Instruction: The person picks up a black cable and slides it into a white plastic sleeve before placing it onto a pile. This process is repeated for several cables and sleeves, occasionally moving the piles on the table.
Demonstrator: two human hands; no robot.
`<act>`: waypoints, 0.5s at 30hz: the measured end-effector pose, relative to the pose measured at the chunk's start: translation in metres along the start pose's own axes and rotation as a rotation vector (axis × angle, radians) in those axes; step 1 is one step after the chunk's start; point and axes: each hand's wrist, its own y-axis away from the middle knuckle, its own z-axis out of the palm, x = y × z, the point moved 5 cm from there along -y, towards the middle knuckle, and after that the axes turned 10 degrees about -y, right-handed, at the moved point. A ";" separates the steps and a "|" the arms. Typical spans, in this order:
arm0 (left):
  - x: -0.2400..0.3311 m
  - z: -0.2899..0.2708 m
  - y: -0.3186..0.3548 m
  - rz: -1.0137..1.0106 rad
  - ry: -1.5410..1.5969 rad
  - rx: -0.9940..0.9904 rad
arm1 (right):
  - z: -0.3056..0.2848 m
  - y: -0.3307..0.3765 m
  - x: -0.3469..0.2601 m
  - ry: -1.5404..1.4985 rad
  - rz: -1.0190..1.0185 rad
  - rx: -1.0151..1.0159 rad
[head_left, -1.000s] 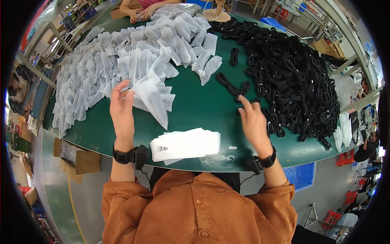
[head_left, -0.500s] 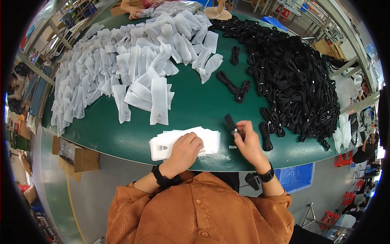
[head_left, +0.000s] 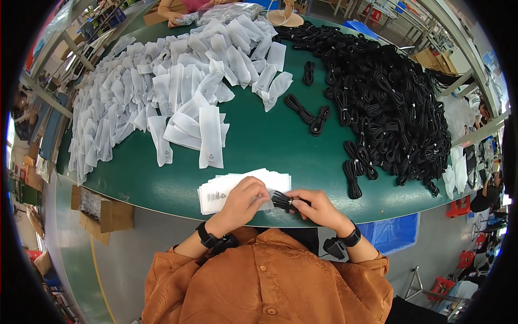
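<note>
My right hand (head_left: 319,208) is closed round a coiled black cable (head_left: 282,200), whose left end reaches the mouth of a white frosted bag. My left hand (head_left: 242,202) lies over a stack of flat white bags (head_left: 211,189) near the table's front edge and pinches the top bag at its right end. How far the cable is inside the bag is hard to tell. Left of centre lies a loose filled bag (head_left: 211,140), in front of a large heap of similar frosted bags (head_left: 178,81).
A big pile of coiled black cables (head_left: 396,108) covers the right of the green table (head_left: 270,143). A few cable coils (head_left: 318,119) lie apart from it. Below the edge are a cardboard box (head_left: 116,215) and a blue bin (head_left: 396,232). Another person's hand (head_left: 174,19) is at the far side.
My right hand has moved left and down, bringing the cable from right of the stack to the bag's mouth. My left hand now holds the top bag's end.
</note>
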 end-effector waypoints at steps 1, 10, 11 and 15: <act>0.006 -0.001 0.000 0.107 -0.038 0.004 | 0.002 0.000 0.009 -0.199 0.244 -0.012; 0.005 -0.008 -0.004 0.053 -0.083 0.034 | 0.013 -0.004 -0.015 0.164 -0.417 0.029; 0.005 -0.010 -0.004 0.030 -0.067 0.039 | 0.013 -0.006 -0.017 0.164 -0.418 0.027; 0.008 -0.019 -0.010 -0.042 0.031 0.032 | 0.018 -0.010 -0.033 0.260 -0.603 0.020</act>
